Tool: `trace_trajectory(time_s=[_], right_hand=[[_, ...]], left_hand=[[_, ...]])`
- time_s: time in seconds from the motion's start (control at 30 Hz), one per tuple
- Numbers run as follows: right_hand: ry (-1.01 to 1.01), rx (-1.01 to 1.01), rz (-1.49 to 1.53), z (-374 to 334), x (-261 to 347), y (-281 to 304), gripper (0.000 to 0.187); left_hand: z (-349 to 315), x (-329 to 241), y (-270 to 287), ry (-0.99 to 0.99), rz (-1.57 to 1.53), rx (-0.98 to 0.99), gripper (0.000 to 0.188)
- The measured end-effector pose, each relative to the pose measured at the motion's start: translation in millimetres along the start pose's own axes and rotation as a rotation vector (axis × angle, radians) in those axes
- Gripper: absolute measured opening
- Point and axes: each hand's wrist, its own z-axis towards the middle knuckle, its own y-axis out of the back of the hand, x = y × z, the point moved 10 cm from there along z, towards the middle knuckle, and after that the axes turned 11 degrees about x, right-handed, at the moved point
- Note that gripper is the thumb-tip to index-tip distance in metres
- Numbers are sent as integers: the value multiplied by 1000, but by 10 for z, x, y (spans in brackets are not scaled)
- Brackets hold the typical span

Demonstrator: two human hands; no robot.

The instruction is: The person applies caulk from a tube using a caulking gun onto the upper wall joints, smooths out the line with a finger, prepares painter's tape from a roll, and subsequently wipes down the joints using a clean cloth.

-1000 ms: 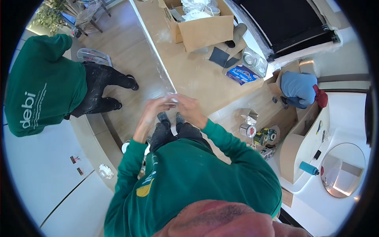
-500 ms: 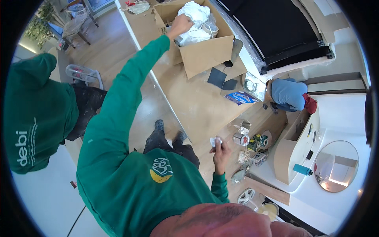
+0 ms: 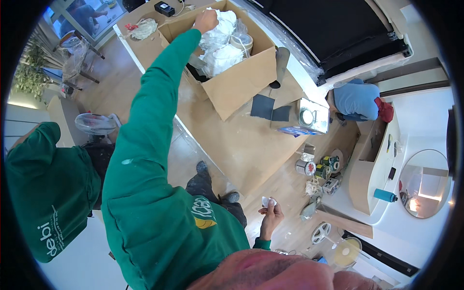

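Observation:
My left hand [image 3: 207,20] reaches into the open cardboard box [image 3: 244,87]. Its fingers are curled against the white bundle [image 3: 222,60], wrapped in clear plastic, and their tips are hidden, so what they grip cannot be made out. A roll of tape [image 3: 241,43] lies beside the bundle, inside the box. Low beside my body, past the table's near corner, my right hand [image 3: 271,220] pinches a small white crumpled piece [image 3: 267,201] between thumb and fingers.
The box stands on a covered table [image 3: 227,140], near dark sheets [image 3: 262,106] and a metal can [image 3: 313,116]. Paint tins [image 3: 305,167] crowd the floor at right. One co-worker [image 3: 43,183] in green stands left; another [image 3: 356,99] in blue bends at the far right.
My left hand has shifted over the bundle toward the box's far side. The right hand still holds the white piece. The whole view has turned, and the green co-worker appears lower.

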Motion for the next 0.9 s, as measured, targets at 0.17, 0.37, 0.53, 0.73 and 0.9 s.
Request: trace_trajectory(time_s=[0.17,0.37,0.53,0.73,0.9], right_hand=[[29,57,-63,292,180,-114,32],[35,153,-146,576,102,-165,34],[-59,322,-34,821,28,-364,34],[-118,508,-37,1389,-91,-294,32],[-43,738,-129,1930,188,-229,31]], left_hand=[[208,371,175,-71,-162,49,32],[-230,231,784,-36,-409,-391,35],[-317,1094,472,241,-541,-550,25],[-502,-606,362,-96,-253,-209,27],[-1006,-750,-797,137,79,541,34]])
